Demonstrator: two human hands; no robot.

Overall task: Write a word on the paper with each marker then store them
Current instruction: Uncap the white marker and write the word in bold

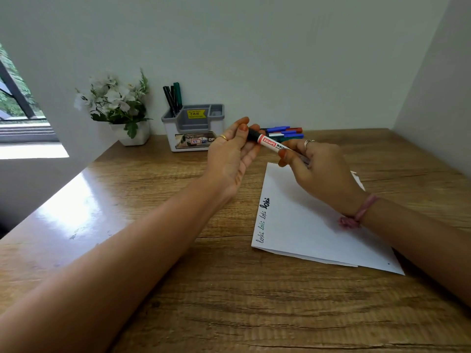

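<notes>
Both hands hold a white-barrelled marker (271,144) with a black cap above the paper's far edge. My left hand (230,154) pinches the black cap end between thumb and fingers. My right hand (322,169) grips the barrel's other end. The white paper (305,225) lies on the wooden desk (178,289), with the word "loki" written several times along its left edge. Several loose markers (286,132), blue, red and green, lie behind the hands. A grey and white pen holder (193,128) holds three dark markers (173,98) in its left compartment.
A white pot of artificial white flowers (119,110) stands left of the holder, near the wall. A window (15,98) is at the far left. Walls close in the desk at the back and right.
</notes>
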